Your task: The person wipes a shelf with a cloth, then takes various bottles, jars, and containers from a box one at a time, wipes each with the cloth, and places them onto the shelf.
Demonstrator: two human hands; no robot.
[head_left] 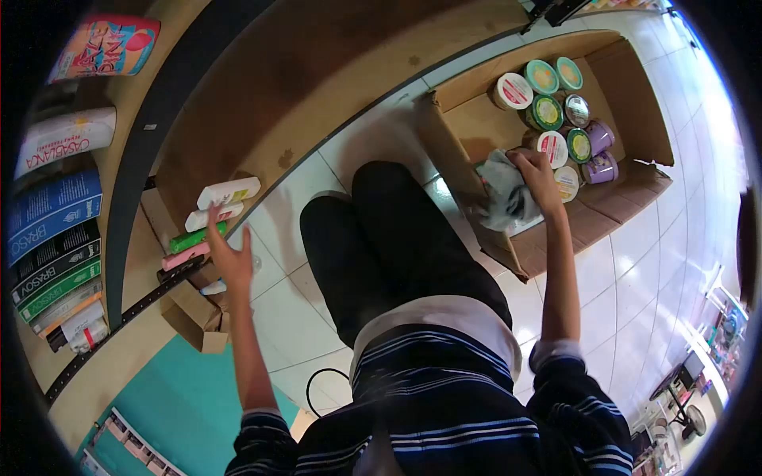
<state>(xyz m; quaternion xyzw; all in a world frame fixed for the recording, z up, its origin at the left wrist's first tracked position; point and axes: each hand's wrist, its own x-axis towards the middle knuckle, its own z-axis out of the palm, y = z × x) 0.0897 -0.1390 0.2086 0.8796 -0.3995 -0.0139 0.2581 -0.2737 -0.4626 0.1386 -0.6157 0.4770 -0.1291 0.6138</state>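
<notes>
I register the translucent plastic bag (506,190) inside the cardboard box (635,91), just left of the right hand (540,179), whose fingers pinch it; its long axis runs roughly nearward. Lidded tubs (547,113) sit beyond. The left hand (232,259), farther off, is spread beside white bottles (230,192); contact cannot be confirmed.

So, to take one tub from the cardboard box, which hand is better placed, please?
Probably the right hand: it is over the cardboard box, beside the tubs, though touching crumpled plastic. The left hand is away, near the white bottles.
</notes>
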